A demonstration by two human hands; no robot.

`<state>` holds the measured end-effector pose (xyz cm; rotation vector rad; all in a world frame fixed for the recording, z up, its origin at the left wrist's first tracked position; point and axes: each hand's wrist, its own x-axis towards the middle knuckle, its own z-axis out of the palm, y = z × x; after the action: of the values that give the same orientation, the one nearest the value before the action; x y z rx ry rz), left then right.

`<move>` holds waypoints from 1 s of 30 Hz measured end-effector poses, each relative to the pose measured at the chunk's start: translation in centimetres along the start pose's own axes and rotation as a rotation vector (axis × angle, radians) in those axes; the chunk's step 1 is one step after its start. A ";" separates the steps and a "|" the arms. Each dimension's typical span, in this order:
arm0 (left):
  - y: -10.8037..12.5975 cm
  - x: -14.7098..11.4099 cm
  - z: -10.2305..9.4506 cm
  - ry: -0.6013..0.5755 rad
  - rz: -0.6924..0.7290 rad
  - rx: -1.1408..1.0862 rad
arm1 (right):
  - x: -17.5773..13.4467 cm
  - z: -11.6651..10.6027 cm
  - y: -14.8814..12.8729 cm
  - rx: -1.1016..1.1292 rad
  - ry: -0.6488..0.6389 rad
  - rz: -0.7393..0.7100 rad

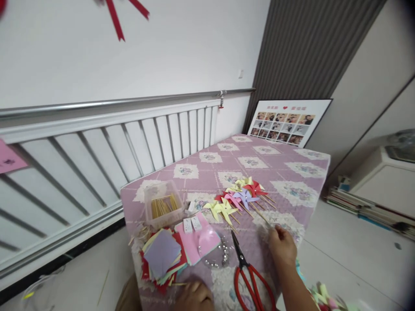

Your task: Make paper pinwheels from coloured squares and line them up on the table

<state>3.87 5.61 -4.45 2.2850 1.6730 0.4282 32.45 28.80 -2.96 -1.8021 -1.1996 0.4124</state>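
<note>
My right hand (282,244) is closed in a pinch on the thin wooden stick of a pinwheel, beside the table's right part. The stick runs up and left toward the purple pinwheel (245,197). More paper pinwheels lie around it, among them a red pinwheel (255,188) and a yellow pinwheel (226,209). At the bottom edge, my left hand (195,297) rests with its fingers curled. A thin yellowish strip ends beside it; what those fingers hold, if anything, is hidden. Between the hands lie red-handled scissors (253,287), blades pointing away.
A stack of coloured paper squares (164,252) is at the front left, below a clear box (164,205) of short sticks. Pink paper (194,246) bears two small white boxes. A round clear container (218,260) holds shiny pins. A white radiator (145,142) runs along the wall.
</note>
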 end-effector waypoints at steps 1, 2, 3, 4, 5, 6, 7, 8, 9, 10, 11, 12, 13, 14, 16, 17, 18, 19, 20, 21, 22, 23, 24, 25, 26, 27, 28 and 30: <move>-0.2 0.4 0.4 -0.018 0.042 0.045 | -0.9 -0.4 -0.2 0.008 -0.019 0.010; -0.3 0.7 0.7 -0.024 0.087 0.077 | -1.9 -0.9 -0.5 0.017 -0.046 0.015; -0.5 0.9 0.9 -0.028 0.126 0.105 | -3.0 -1.3 -1.0 0.026 -0.070 0.017; -0.6 1.1 1.0 -0.022 0.142 0.132 | -4.3 -1.6 -1.5 0.036 -0.098 0.016; -0.7 1.1 0.9 -0.019 0.157 0.151 | -5.8 -1.9 -2.1 0.065 -0.124 0.014; -0.7 1.0 0.8 -0.015 0.166 0.162 | -7.4 -2.0 -2.8 0.081 -0.114 -0.002; -0.7 0.9 0.5 -0.011 0.174 0.164 | -9.2 -2.1 -3.6 0.078 -0.133 -0.033; -0.6 0.8 0.1 -0.007 0.183 0.158 | -11.2 -2.0 -4.4 0.101 -0.171 -0.065; -0.5 0.6 -0.3 -0.004 0.189 0.147 | -13.2 -1.8 -5.1 0.140 -0.204 -0.082; -0.4 0.4 -0.8 -0.005 0.208 0.134 | -15.3 -1.6 -5.8 0.182 -0.257 -0.097; -0.3 0.2 -1.2 -0.011 0.220 0.126 | -17.3 -1.3 -6.3 0.206 -0.319 -0.118; -0.2 0.1 -1.6 -0.010 0.216 0.123 | -19.2 -1.0 -6.6 0.225 -0.360 -0.137; -0.1 0.0 -2.0 -0.001 0.206 0.125 | -21.0 -0.7 -6.8 0.241 -0.383 -0.161; -0.1 -0.1 -2.3 0.005 0.197 0.125 | -22.5 -0.5 -6.7 0.232 -0.384 -0.179; 0.0 -0.3 -2.7 0.000 0.200 0.118 | -24.6 -0.2 -6.1 0.198 -0.322 -0.182; 0.0 -0.3 -2.8 -0.007 0.205 0.112 | -25.3 -0.2 -5.8 0.184 -0.299 -0.191; 0.1 -0.3 -3.0 -0.017 0.208 0.104 | -25.6 -0.3 -5.4 0.173 -0.287 -0.206; 0.1 -0.4 -3.1 -0.026 0.206 0.097 | -25.7 -0.4 -5.1 0.166 -0.284 -0.230; 0.1 -0.4 -3.3 -0.036 0.201 0.088 | -25.6 -0.5 -5.0 0.159 -0.297 -0.263; 0.2 -0.5 -3.4 -0.047 0.194 0.080 | -25.2 -0.6 -5.0 0.148 -0.310 -0.299; 0.3 -0.5 -3.6 -0.057 0.186 0.071 | -24.7 -0.7 -5.1 0.137 -0.304 -0.336; 0.4 -0.5 -3.7 -0.066 0.178 0.065 | -24.2 -0.8 -5.4 0.122 -0.328 -0.383; 0.5 -0.6 -3.9 -0.073 0.169 0.062 | -23.6 -0.8 -5.7 0.102 -0.325 -0.417; 0.6 -0.6 -4.0 -0.080 0.162 0.062 | -23.1 -0.7 -6.0 0.079 -0.320 -0.443; 0.6 -0.6 -4.0 -0.087 0.154 0.064 | -22.7 -0.6 -6.2 0.059 -0.317 -0.463; 0.7 -0.6 -4.1 -0.094 0.149 0.067 | -22.3 -0.5 -6.3 0.045 -0.309 -0.469; 0.8 -0.6 -4.1 -0.100 0.144 0.069 | -22.2 -0.3 -6.3 0.035 -0.301 -0.469; 0.8 -0.6 -4.0 -0.110 0.136 0.070 | -22.2 0.1 -6.1 0.021 -0.285 -0.456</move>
<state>2.82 5.00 -0.46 2.4343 1.5090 0.2701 18.50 10.46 -2.31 -1.4223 -1.7461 0.4195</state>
